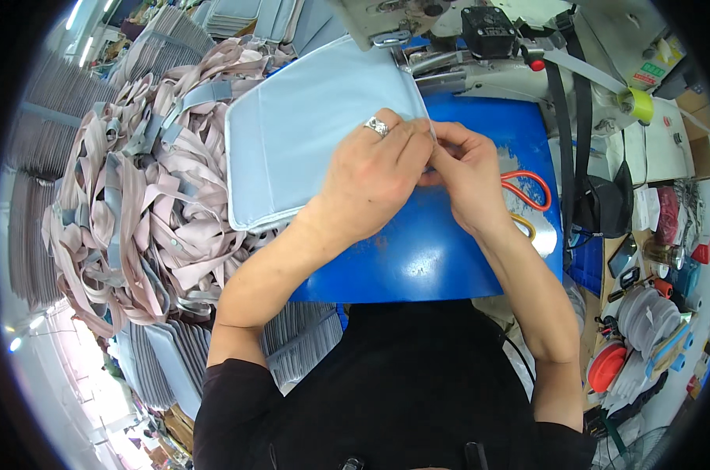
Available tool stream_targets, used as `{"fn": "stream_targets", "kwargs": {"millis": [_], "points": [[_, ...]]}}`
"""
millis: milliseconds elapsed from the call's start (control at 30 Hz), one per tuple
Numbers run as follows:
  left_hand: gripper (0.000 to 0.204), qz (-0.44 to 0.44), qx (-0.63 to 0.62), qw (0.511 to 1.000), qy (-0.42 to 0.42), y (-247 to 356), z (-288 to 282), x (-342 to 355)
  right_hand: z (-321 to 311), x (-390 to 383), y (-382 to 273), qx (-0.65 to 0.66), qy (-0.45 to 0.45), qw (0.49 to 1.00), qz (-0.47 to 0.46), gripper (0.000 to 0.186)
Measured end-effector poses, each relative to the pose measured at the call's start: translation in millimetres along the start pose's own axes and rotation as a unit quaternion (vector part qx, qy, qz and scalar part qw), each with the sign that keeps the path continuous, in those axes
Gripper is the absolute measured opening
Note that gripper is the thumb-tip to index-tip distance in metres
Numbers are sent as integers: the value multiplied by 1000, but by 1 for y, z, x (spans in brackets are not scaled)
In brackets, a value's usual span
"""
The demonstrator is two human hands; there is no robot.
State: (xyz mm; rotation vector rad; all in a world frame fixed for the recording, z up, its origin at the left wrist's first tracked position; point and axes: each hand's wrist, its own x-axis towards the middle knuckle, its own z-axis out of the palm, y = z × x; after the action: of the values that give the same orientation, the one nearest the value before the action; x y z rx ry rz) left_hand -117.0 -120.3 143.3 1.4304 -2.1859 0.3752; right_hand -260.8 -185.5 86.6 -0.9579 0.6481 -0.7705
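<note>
A light blue padded fabric panel (316, 117) with rounded corners and pale edging lies tilted on the blue work surface (418, 266). Its far right edge runs under the head of a sewing machine (394, 23). My left hand (378, 176), with a ring on one finger, is closed on the panel's right edge. Right beside it, my right hand (472, 172) pinches at the same edge, thumb and fingers pressed together. Whatever small piece lies between the right fingertips is hidden. Scissors with red handles (537, 190) lie to the right of that hand.
A large heap of pinkish-grey straps (182, 227) is at the left, beside stacks of grey panels (38, 243). A yellow loop handle (523, 227) lies near the scissors. Black belts (563, 133) hang at the right, near a shelf with thread spools (649, 317).
</note>
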Motion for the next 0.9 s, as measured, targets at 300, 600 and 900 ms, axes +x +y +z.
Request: {"fn": "stream_targets", "kwargs": {"millis": [300, 600, 900], "points": [[34, 10, 67, 995, -69, -44, 0, 32, 18, 49, 2, 82, 35, 996, -17, 24], [61, -93, 112, 976, -163, -71, -31, 2, 24, 52, -3, 22, 86, 996, -22, 27], [62, 14, 117, 977, -176, -59, -52, 16, 29, 56, 15, -156, 135, 972, -113, 37]]}}
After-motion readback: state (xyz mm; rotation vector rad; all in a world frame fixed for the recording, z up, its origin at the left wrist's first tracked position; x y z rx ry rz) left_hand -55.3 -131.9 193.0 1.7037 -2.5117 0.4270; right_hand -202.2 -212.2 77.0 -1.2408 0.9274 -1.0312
